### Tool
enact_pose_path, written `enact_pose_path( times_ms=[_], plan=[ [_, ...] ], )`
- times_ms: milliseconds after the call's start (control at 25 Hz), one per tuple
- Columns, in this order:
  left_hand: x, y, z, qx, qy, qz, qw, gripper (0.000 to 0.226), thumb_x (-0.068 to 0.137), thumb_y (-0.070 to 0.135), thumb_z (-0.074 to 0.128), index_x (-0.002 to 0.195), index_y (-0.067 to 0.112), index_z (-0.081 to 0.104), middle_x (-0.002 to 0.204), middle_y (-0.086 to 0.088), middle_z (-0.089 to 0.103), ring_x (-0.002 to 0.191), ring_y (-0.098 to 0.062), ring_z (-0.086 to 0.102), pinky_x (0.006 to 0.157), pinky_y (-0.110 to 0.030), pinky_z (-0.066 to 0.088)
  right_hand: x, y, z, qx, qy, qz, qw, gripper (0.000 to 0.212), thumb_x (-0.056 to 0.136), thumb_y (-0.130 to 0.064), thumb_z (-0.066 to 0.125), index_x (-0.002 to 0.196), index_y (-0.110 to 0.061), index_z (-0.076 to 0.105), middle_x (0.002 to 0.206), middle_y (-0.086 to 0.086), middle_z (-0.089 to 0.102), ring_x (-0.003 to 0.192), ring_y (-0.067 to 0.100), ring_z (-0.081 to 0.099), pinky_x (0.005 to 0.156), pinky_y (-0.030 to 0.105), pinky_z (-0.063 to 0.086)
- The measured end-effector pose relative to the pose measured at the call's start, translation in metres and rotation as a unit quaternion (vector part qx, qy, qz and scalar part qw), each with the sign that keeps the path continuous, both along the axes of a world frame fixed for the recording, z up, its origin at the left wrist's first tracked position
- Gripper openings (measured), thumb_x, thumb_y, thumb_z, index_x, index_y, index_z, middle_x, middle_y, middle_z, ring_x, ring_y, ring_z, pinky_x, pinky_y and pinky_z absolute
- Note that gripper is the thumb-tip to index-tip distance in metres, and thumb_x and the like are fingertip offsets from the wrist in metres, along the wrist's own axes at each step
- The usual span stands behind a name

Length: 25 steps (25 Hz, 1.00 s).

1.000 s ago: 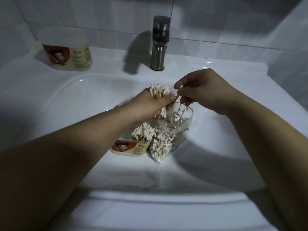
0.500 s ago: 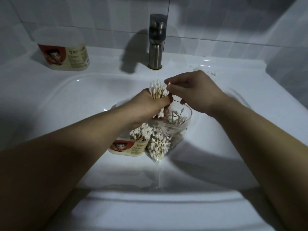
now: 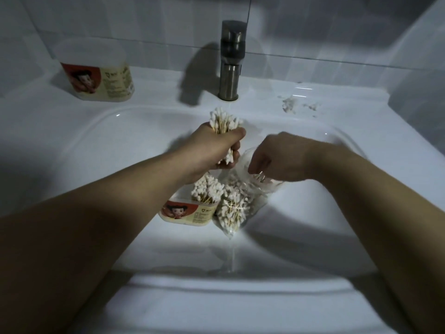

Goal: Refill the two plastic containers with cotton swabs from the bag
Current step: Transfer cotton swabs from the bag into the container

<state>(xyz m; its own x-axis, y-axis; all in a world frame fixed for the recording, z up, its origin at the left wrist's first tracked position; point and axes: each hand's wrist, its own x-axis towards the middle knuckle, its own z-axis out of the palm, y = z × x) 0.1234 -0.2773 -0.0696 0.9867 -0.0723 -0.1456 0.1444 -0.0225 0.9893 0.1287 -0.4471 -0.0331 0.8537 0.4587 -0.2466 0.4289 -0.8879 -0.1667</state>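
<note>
Wall: pale tiles (image 3: pixel 337 32) with thin joints, rising behind the sink in front of me.
Sink: glossy white basin (image 3: pixel 79 131) with a flat ledge around it.
Tap: dull metal (image 3: pixel 230 61), upright at the middle of the back ledge.
Light: dim; the tap's shadow (image 3: pixel 199 73) falls to its left.
Ledge: white flecks (image 3: pixel 290 104) to the right of the tap.

In the sink (image 3: pixel 101 141), the bag (image 3: pixel 232 213) lies just right of the container (image 3: pixel 186 214).

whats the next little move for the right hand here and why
Probably a release: the right hand is down at the mouth of the clear cup with a few swabs in its grip, so letting them drop in fits. The left hand grips a full bundle to pick from next.
</note>
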Motion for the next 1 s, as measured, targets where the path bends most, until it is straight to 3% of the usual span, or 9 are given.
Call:
enact_pose_path(
  times_ms=[160,240,360,560,760,840,1000],
  plan=[
    [-0.002,-0.002,-0.003,0.018,-0.010,-0.018,1.000,0.018,0.100,0.025,0.064,0.087,0.013,0.065,0.066,0.003,0.064,0.064,-0.012,0.064,0.064,-0.032,0.056,-0.008,0.013,-0.009,-0.136,0.045,0.067,0.987,0.020,0.085,-0.014,0.061,0.101,-0.024,0.065,0.079,-0.007,0.058,0.071,0.013,0.056,0.056,0.024,0.042],
    [-0.002,-0.001,-0.003,0.016,-0.009,-0.022,1.000,0.017,0.100,0.025,0.064,0.086,0.014,0.065,0.067,0.003,0.064,0.065,-0.012,0.064,0.065,-0.032,0.056,-0.007,0.016,-0.014,-0.126,0.038,0.074,0.989,0.011,0.084,-0.016,0.063,0.083,-0.027,0.059,0.076,-0.006,0.057,0.069,0.014,0.055,0.053,0.024,0.039],
    [-0.003,-0.002,-0.002,0.007,-0.007,-0.034,0.999,0.019,0.100,0.024,0.064,0.085,0.013,0.065,0.069,0.001,0.064,0.067,-0.015,0.063,0.067,-0.032,0.057,-0.003,0.015,-0.016,-0.075,0.023,0.046,0.996,0.025,0.083,-0.013,0.062,0.065,-0.029,0.053,0.071,-0.006,0.061,0.066,0.012,0.057,0.054,0.023,0.038],
    [-0.004,-0.003,-0.003,0.014,-0.011,-0.038,0.999,0.019,0.100,0.023,0.064,0.085,0.013,0.066,0.069,0.001,0.065,0.067,-0.015,0.064,0.066,-0.032,0.058,-0.006,0.017,-0.018,-0.069,0.050,0.045,0.995,0.017,0.084,-0.013,0.061,0.096,-0.023,0.068,0.081,-0.002,0.066,0.069,0.012,0.059,0.055,0.023,0.041],
    [-0.004,-0.003,-0.005,0.014,-0.009,-0.048,0.999,0.019,0.100,0.024,0.064,0.085,0.014,0.066,0.071,0.000,0.066,0.069,-0.015,0.066,0.070,-0.036,0.059,-0.006,0.021,-0.022,-0.114,0.028,0.070,0.991,0.019,0.092,-0.011,0.050,0.100,-0.022,0.063,0.077,-0.005,0.056,0.065,0.010,0.051,0.053,0.020,0.038],
    [-0.004,-0.003,-0.005,0.020,-0.004,-0.054,0.998,0.024,0.100,0.025,0.064,0.080,0.013,0.067,0.071,-0.003,0.067,0.071,-0.017,0.066,0.077,-0.040,0.060,-0.006,0.022,-0.024,-0.118,0.002,0.074,0.990,0.015,0.095,-0.013,0.048,0.089,-0.017,0.060,0.075,-0.003,0.055,0.066,0.014,0.052,0.053,0.020,0.038],
    [-0.003,-0.002,-0.004,0.003,0.001,-0.052,0.999,0.025,0.100,0.025,0.065,0.079,0.011,0.068,0.073,-0.005,0.067,0.075,-0.019,0.067,0.081,-0.043,0.063,-0.005,0.018,-0.013,-0.076,-0.017,0.044,0.996,0.028,0.092,-0.011,0.050,0.065,-0.020,0.052,0.067,0.000,0.057,0.061,0.015,0.054,0.053,0.024,0.040]
  ],
)
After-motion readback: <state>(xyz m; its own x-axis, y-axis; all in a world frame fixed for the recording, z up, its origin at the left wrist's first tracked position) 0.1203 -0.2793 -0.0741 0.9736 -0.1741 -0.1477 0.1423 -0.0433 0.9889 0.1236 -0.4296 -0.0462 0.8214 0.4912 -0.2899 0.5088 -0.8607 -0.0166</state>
